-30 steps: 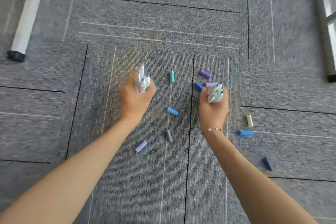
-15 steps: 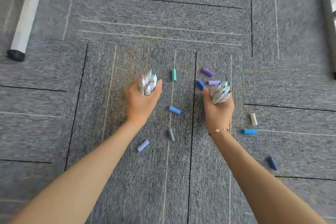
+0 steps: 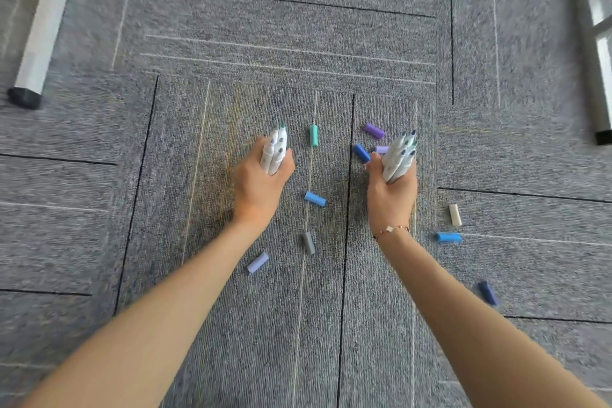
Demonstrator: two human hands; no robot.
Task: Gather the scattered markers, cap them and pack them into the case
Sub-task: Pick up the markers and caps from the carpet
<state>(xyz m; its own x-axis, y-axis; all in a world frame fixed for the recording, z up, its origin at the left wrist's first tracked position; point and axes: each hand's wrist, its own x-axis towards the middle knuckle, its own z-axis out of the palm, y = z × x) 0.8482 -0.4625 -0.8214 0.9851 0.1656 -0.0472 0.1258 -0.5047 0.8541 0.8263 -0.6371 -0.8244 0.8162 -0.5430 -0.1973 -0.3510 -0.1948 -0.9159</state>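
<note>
While both grips stay out of it, clamped on uncapped markers, left hand (image 3: 260,185) and right hand (image 3: 390,195), the light blue cap (image 3: 314,199) lies on the floor between them, at three o'clock of my left, its long axis running crosswise.

floor: grey carpet tiles (image 3: 298,26), dark seams | upper left: white furniture leg (image 3: 39,33), black foot | right edge: grey metal leg (image 3: 592,53)

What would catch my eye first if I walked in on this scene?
Two hands held out over grey carpet, each gripping uncapped white markers: the left hand one bundle, the right hand another. Loose coloured caps lie scattered around them, such as a teal cap between the hands and a dark blue cap far right.
</note>
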